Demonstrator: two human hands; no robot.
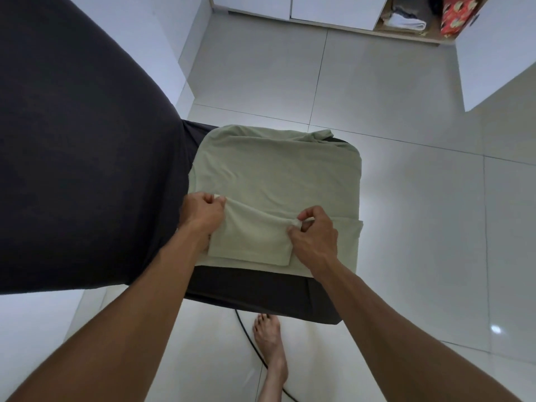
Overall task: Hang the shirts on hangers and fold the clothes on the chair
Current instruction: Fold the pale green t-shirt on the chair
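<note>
A pale green garment lies spread flat over the seat of a dark chair. Its near part is doubled back into a smaller flap. My left hand pinches the left corner of that flap. My right hand pinches its right corner, with the cloth bunched between thumb and fingers. Both hands sit at the fold's upper edge, above the seat. A small twisted end of the garment hangs over the seat's far right corner.
A large dark cloth-covered mass fills the left side, against the chair. White tiled floor surrounds the chair. An open white wardrobe with folded clothes and a red patterned item stands at the far right. A bare foot and a black cable lie below the seat.
</note>
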